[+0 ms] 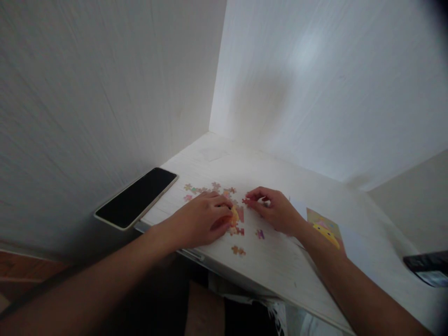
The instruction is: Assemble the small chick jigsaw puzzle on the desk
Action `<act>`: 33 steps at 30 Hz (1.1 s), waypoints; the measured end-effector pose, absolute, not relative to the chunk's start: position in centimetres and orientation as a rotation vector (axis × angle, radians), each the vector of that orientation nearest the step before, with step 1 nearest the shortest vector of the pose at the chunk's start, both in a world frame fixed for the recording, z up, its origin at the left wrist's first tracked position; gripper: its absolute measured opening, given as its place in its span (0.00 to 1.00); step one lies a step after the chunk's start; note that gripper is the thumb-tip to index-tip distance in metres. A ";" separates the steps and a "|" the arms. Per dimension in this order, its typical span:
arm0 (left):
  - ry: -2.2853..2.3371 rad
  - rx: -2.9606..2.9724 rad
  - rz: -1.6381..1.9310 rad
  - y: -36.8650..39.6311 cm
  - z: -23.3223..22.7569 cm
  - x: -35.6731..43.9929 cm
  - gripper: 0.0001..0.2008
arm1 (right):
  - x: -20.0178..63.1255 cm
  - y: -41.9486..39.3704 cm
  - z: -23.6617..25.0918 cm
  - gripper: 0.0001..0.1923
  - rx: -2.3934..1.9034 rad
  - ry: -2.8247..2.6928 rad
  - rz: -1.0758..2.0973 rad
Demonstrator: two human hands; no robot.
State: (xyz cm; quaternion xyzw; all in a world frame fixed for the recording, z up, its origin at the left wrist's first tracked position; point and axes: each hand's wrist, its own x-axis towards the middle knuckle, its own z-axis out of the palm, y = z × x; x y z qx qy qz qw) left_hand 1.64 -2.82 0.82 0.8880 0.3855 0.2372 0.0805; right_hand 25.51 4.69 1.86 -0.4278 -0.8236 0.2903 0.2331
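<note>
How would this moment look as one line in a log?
left hand: on joined puzzle pieces | right hand: pinching one piece | phone: left, on table

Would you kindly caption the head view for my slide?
Two bare hands, left hand and right hand, handle small pastel cardboard jigsaw pieces on a white wooden desk.

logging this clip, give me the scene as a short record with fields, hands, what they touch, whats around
setting: white table set in a corner of white walls
left hand: resting palm down on a cluster of jigsaw pieces, fingers over an orange piece
right hand: fingertips pinching a small reddish piece
loose pieces: several lie apart near the table's front edge
phone: dark screen up, left of the pieces
picture card: yellow figure, partly under the right forearm
dark object: at far right, unclear what
</note>
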 end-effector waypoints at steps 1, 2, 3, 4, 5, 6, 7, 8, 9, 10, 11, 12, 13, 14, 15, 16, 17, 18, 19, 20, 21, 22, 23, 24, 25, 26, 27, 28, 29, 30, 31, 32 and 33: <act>1.156 2.660 0.703 -2.8 0.8 1.6 0.11 | 25.5 4.4 2.3 0.08 -1.171 -2.258 0.816; 1.158 2.664 0.700 -2.8 0.8 1.7 0.11 | 25.6 4.1 2.8 0.09 -1.151 -2.268 0.857; 1.159 2.668 0.699 -2.8 0.8 1.7 0.11 | 25.6 3.8 3.2 0.10 -1.119 -2.291 0.916; 1.162 2.671 0.700 -2.8 0.7 1.7 0.11 | 25.6 3.4 3.5 0.10 -1.079 -2.330 0.991; 1.165 2.672 0.705 -2.9 0.7 1.7 0.11 | 25.5 3.0 3.6 0.09 -1.045 -2.369 1.067; 1.168 2.671 0.709 -2.9 0.8 1.7 0.11 | 25.5 2.7 3.7 0.08 -1.023 -2.401 1.138; 1.169 2.669 0.715 -2.9 0.8 1.7 0.11 | 25.4 2.4 3.6 0.07 -1.009 -2.424 1.193; 1.168 2.667 0.719 -2.9 0.8 1.7 0.11 | 25.3 2.2 3.5 0.05 -1.005 -2.434 1.223; 1.166 2.665 0.721 -2.9 0.9 1.7 0.11 | 25.2 2.1 3.3 0.04 -1.002 -2.437 1.231; 1.160 2.663 0.723 -2.9 0.9 1.7 0.10 | 25.1 2.1 3.1 0.04 -0.998 -2.436 1.224; 1.151 2.662 0.726 -3.0 1.0 1.7 0.10 | 25.0 2.1 2.9 0.04 -0.994 -2.433 1.211; 1.145 2.661 0.732 -2.9 1.0 1.7 0.10 | 25.0 2.1 2.8 0.04 -0.993 -2.427 1.199; 1.141 2.661 0.738 -2.9 1.0 1.7 0.11 | 25.0 2.2 2.7 0.04 -0.996 -2.419 1.199; 1.139 2.661 0.740 -2.9 0.9 1.7 0.11 | 25.0 2.3 2.7 0.05 -1.004 -2.409 1.213; 1.139 2.662 0.740 -2.9 0.9 1.7 0.11 | 25.1 2.4 2.8 0.06 -1.009 -2.398 1.229; 1.143 2.663 0.737 -2.9 0.9 1.7 0.11 | 25.2 2.5 2.9 0.07 -1.010 -2.386 1.242; 1.150 2.663 0.732 -2.8 0.8 1.7 0.11 | 25.2 2.6 3.0 0.07 -1.008 -2.376 1.250; 1.156 2.665 0.728 -2.8 0.8 1.7 0.11 | 25.3 2.6 3.1 0.07 -1.006 -2.370 1.253; 1.160 2.667 0.725 -2.8 0.7 1.7 0.11 | 25.3 2.7 3.2 0.07 -1.005 -2.372 1.257; 1.163 2.670 0.725 -2.8 0.7 1.7 0.11 | 25.4 2.6 3.2 0.07 -1.003 -2.379 1.267; 1.165 2.673 0.728 -2.8 0.7 1.7 0.11 | 25.4 2.6 3.1 0.07 -1.004 -2.386 1.288; 1.164 2.676 0.729 -2.8 0.7 1.7 0.12 | 25.4 2.5 3.0 0.07 -1.006 -2.398 1.311; 1.164 2.680 0.728 -2.8 0.7 1.7 0.12 | 25.3 2.4 2.9 0.08 -1.007 -2.414 1.316; 1.165 2.682 0.726 -2.8 0.7 1.7 0.12 | 25.3 2.3 2.8 0.08 -1.008 -2.434 1.293; 1.167 2.684 0.723 -2.8 0.7 1.7 0.12 | 25.2 2.2 2.8 0.08 -1.005 -2.457 1.237; 1.168 2.684 0.721 -2.8 0.7 1.7 0.12 | 25.1 2.2 2.7 0.08 -0.994 -2.487 1.156; 1.169 2.683 0.721 -2.9 0.7 1.7 0.12 | 25.1 2.1 2.8 0.08 -0.975 -2.520 1.063; 1.170 2.680 0.727 -2.9 0.7 1.7 0.12 | 25.0 2.0 2.8 0.08 -0.949 -2.554 0.977; 1.169 2.676 0.736 -2.9 0.8 1.7 0.12 | 24.9 1.9 2.9 0.08 -0.922 -2.582 0.906; 1.168 2.670 0.745 -2.9 0.8 1.7 0.11 | 24.9 1.9 3.1 0.07 -0.899 -2.605 0.858; 1.167 2.666 0.752 -2.9 0.8 1.7 0.11 | 24.8 1.9 3.2 0.07 -0.881 -2.621 0.827; 1.166 2.663 0.753 -2.9 0.8 1.7 0.11 | 24.8 1.9 3.2 0.06 -0.868 -2.628 0.811; 1.165 2.663 0.746 -2.9 0.9 1.7 0.11 | 24.8 1.9 3.2 0.06 -0.855 -2.627 0.806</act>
